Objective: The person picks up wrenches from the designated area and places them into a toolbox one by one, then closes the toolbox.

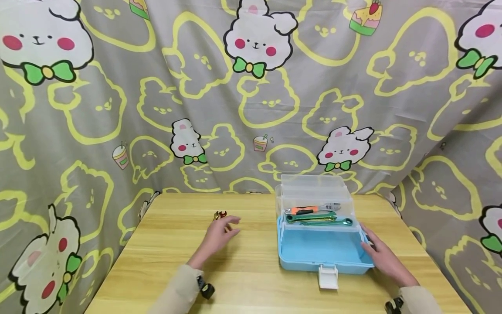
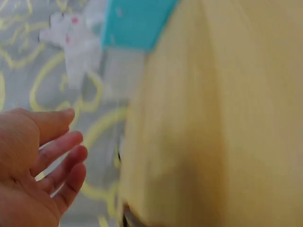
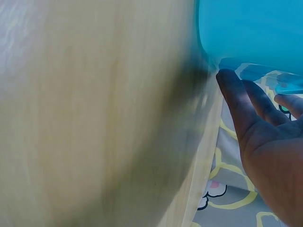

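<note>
My left hand (image 1: 218,235) hovers over the table's left half, holding nothing, its fingers loosely bent in the left wrist view. Just beyond it lie small gold and red metal tools (image 1: 220,214), partly hidden by the hand. My right hand (image 1: 382,257) is at the right side of a light blue toolbox (image 1: 306,264), fingers fairly straight along the outer wall and thumb at the rim. The toolbox stands open, its clear trays raised at the back. In them are an orange-handled adjustable wrench (image 1: 310,210) and several green wrenches (image 1: 313,219).
A white latch (image 1: 328,277) hangs down at the toolbox's front. The wooden table (image 1: 251,279) ends at a patterned curtain (image 1: 219,109) behind and on both sides. The raised clear lid (image 1: 313,186) stands close to the curtain.
</note>
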The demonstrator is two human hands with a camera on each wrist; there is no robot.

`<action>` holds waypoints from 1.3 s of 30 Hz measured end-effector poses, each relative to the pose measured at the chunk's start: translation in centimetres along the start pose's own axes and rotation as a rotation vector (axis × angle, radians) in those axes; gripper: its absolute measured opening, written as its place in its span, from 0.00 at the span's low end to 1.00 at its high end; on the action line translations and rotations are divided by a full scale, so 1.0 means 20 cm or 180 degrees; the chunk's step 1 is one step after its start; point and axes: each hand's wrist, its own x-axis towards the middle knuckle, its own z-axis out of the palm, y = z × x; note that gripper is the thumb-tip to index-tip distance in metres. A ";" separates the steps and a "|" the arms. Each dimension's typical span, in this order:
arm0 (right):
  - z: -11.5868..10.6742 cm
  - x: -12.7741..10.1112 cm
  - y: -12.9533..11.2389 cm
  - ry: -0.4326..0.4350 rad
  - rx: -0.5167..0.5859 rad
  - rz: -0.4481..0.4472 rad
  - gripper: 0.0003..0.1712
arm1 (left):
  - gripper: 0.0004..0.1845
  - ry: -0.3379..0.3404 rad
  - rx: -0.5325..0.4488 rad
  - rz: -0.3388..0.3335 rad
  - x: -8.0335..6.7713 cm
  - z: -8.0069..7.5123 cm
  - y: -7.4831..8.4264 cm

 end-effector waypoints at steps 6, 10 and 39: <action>-0.01 0.00 0.00 -0.0011 -0.0039 0.0051 0.41 | 0.20 0.0154 0.0388 -0.0503 -0.16 -0.11 -0.20; -0.01 0.01 0.00 -0.0029 -0.0002 0.0042 0.41 | 0.22 0.0184 0.0502 -0.0683 -0.24 -0.17 -0.27; 0.00 0.01 0.00 -0.0026 0.0023 0.0033 0.42 | 0.26 0.0156 0.0480 -0.0648 -0.30 -0.22 -0.34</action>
